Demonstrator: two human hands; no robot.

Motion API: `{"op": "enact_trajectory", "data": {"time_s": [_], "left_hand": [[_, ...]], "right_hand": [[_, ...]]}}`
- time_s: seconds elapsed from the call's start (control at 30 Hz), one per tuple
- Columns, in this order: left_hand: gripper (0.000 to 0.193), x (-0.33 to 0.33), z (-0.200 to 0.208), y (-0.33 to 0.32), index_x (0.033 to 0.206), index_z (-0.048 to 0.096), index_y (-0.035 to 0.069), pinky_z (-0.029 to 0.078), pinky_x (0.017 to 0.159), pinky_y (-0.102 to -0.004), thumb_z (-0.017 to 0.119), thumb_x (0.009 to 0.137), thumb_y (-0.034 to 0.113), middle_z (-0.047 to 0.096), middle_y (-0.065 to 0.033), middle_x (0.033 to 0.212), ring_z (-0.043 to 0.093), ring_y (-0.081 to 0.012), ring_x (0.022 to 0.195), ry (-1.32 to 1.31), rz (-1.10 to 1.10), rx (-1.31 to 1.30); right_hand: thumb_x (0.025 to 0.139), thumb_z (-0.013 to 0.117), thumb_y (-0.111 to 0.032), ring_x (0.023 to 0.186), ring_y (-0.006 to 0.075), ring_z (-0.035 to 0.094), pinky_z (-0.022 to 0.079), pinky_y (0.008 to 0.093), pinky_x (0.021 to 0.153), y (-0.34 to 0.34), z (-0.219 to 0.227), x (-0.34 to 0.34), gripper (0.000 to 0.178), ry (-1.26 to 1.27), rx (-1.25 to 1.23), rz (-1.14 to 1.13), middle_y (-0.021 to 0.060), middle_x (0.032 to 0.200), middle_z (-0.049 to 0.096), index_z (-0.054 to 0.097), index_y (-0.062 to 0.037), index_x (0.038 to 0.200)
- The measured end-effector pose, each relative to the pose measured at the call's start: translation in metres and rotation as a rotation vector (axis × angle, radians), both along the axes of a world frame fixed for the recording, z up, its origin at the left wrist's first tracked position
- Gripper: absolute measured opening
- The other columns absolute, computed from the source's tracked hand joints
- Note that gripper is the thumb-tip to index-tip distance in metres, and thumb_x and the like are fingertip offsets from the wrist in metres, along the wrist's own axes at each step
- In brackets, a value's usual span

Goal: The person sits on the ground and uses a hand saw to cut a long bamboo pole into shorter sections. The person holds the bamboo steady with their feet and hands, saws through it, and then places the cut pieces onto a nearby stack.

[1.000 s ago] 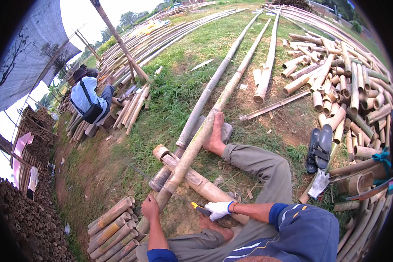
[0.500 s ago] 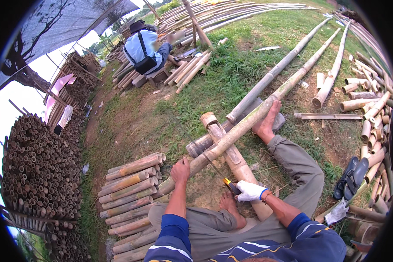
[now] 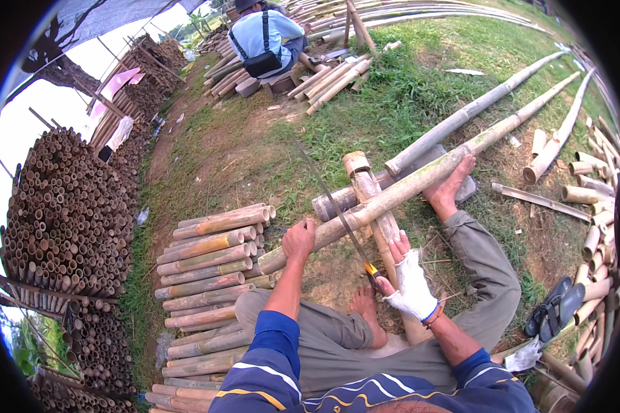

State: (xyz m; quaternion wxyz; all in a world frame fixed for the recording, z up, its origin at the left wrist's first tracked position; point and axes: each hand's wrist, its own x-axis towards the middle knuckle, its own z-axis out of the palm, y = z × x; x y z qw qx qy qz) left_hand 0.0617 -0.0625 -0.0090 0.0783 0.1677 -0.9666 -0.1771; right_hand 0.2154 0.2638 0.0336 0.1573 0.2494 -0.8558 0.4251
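Observation:
A long bamboo pole [image 3: 420,179] runs from near my left knee to the far right, laid across a notched bamboo post [image 3: 387,237]. My left hand [image 3: 299,239] is closed around the pole near its close end. A hand saw [image 3: 331,196] with a yellow and black handle crosses the pole just right of that hand, its blade pointing far left. My right hand [image 3: 412,281], in a white glove with bare fingertips, is open beside the saw handle. Its fingers stretch up along the post, and the thumb is at the handle. My bare foot [image 3: 449,186] presses against the pole.
Cut bamboo lengths [image 3: 210,258] lie stacked to my left, behind them a tall pile of bamboo [image 3: 62,213]. Bamboo offcuts [image 3: 592,199], sandals [image 3: 554,308] and a white glove [image 3: 523,354] lie right. A person [image 3: 265,41] sits bent over at the back.
My right hand has opened from its grip on the saw handle, its fingers now stretched out. My left hand stays on the pole. The whole view has shifted slightly.

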Motion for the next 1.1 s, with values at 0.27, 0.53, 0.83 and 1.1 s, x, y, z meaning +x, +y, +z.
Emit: {"op": "enact_trajectory", "data": {"time_s": [0.27,0.53,0.83,1.1], "left_hand": [[0.052,-0.008,0.002,0.003,0.111,0.086,0.013,0.058,0.094,-0.0568,0.051,0.105,0.051,0.078,-0.0289,0.101,0.076,-0.0496,0.1,0.004,-0.011,-0.022],[0.052,-0.008,-0.015,-0.001,0.115,0.085,0.012,0.059,0.092,-0.0569,0.051,0.106,0.05,0.079,-0.0272,0.101,0.078,-0.0464,0.096,-0.023,-0.068,-0.049],[0.053,-0.008,-0.009,0.0,0.113,0.085,0.011,0.059,0.094,-0.0558,0.051,0.105,0.051,0.079,-0.0289,0.099,0.077,-0.0481,0.098,0.029,-0.039,-0.089],[0.053,-0.008,-0.004,-0.002,0.115,0.086,0.014,0.058,0.095,-0.0566,0.051,0.106,0.053,0.079,-0.0291,0.102,0.076,-0.0483,0.101,0.008,-0.017,-0.056]], "right_hand": [[0.097,0.076,-0.043,0.161,0.0577,0.024,0.029,0.0641,0.129,-0.008,0.001,0.021,0.091,0.199,0.026,0.0,0.0318,0.161,0.041,0.036,0.0019,0.165],[0.103,0.065,-0.049,0.164,0.0542,0.021,0.027,0.0646,0.128,0.006,-0.003,-0.003,0.087,0.137,-0.059,-0.143,0.0287,0.168,0.036,0.034,0.0007,0.167],[0.104,0.065,-0.036,0.166,0.0525,0.018,0.027,0.0597,0.128,0.023,0.003,-0.013,0.085,0.276,-0.056,-0.239,0.0234,0.175,0.029,0.028,-0.0018,0.172],[0.094,0.073,-0.016,0.162,0.0527,0.028,0.03,0.057,0.129,0.011,-0.054,-0.029,0.081,0.063,-0.014,-0.35,0.0368,0.165,0.037,0.038,0.0071,0.163]]}}
